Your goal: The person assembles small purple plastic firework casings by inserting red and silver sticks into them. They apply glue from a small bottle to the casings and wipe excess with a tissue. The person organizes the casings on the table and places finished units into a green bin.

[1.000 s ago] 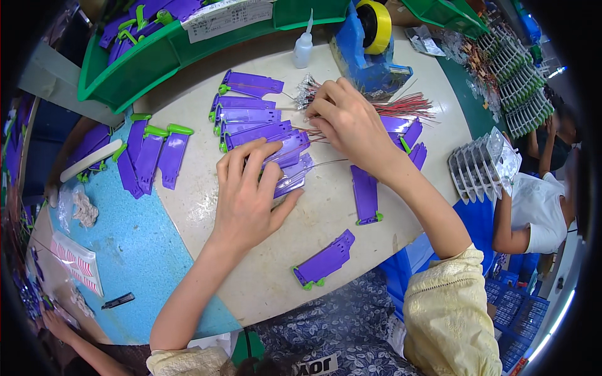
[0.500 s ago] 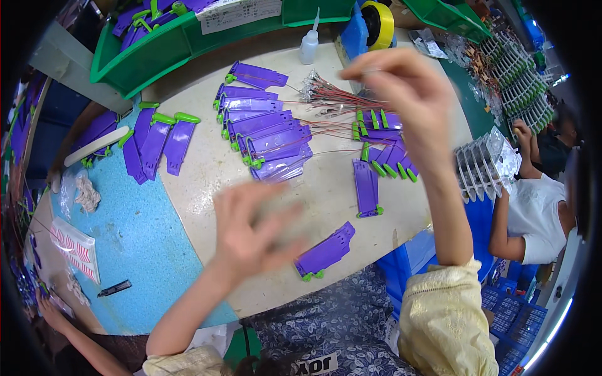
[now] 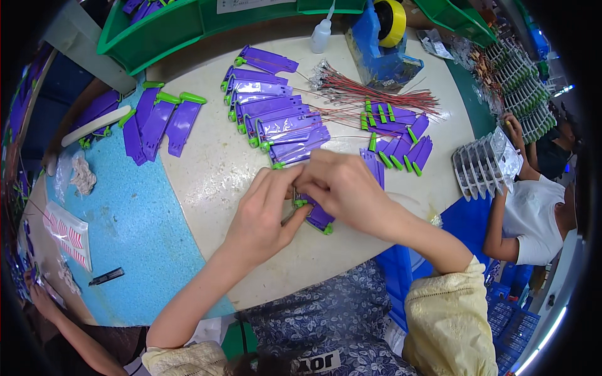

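My left hand (image 3: 260,210) and my right hand (image 3: 345,191) meet over the middle of the table. A purple plastic panel with green end pieces (image 3: 320,217) shows beneath their fingers, its upper part hidden. The left thumb and fingers close on its green end. My right fingers are pinched together at the same spot; what they hold is hidden. Just beyond my hands lies a fanned row of purple panels with green tips and thin wires (image 3: 276,119). Right of it are a bundle of red wires (image 3: 376,91) and more purple pieces with green tips (image 3: 398,141).
A green bin (image 3: 150,44) and a white squeeze bottle (image 3: 321,34) stand at the back, near a blue tape dispenser (image 3: 379,59). Purple panels (image 3: 157,122) and a black marker (image 3: 106,276) lie left. A co-worker in a white shirt (image 3: 533,216) sits right.
My right hand has come down from the wire bundle and met my left hand over the purple panel. That panel, previously lying loose near the table edge, is now between my hands.
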